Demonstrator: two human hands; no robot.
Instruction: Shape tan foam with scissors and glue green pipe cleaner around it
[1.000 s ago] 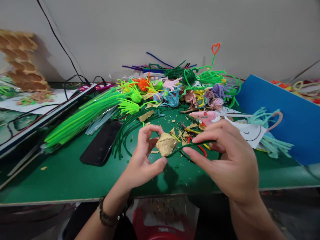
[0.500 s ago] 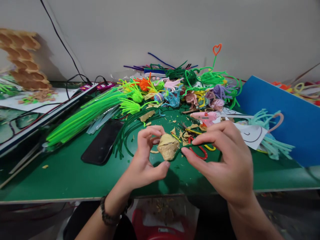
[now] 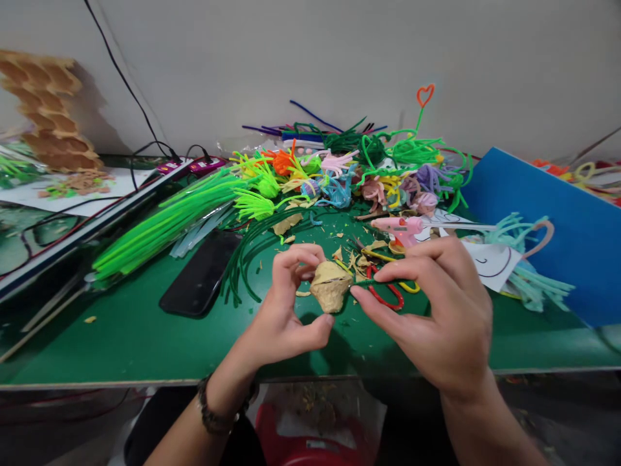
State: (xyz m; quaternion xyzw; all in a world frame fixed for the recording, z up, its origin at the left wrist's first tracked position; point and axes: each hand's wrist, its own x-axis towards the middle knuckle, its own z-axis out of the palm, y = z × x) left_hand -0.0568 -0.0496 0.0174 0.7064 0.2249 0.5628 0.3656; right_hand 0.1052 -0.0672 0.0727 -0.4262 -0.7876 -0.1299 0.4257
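Observation:
My left hand (image 3: 298, 304) is closed around a tan, rough cone-shaped piece (image 3: 328, 294) that looks like egg-carton pulp. Thumb at its bottom and fingers at its top, the hand keeps it a little above the table. A seam runs across the upper part of the piece. Between thumb and forefinger, my right hand (image 3: 431, 298) pinches a dark green pipe cleaner (image 3: 363, 283), whose end meets the right side of the tan piece. Red-and-yellow-handled scissors (image 3: 388, 301) lie just behind the right fingers, partly hidden. A pink glue gun (image 3: 400, 225) rests beyond them.
On the green table (image 3: 121, 346) lie a black phone (image 3: 198, 278), a bundle of bright green pipe cleaners (image 3: 160, 220) and tan scraps (image 3: 288, 224). Colourful pipe-cleaner flowers (image 3: 334, 184) are heaped at the back. A blue board (image 3: 548, 239) leans right; an egg-carton stack (image 3: 53, 103) stands left.
The tan piece has turned slightly in my left hand. The green pipe cleaner, which curved down along its right side, now runs straighter towards its upper right side.

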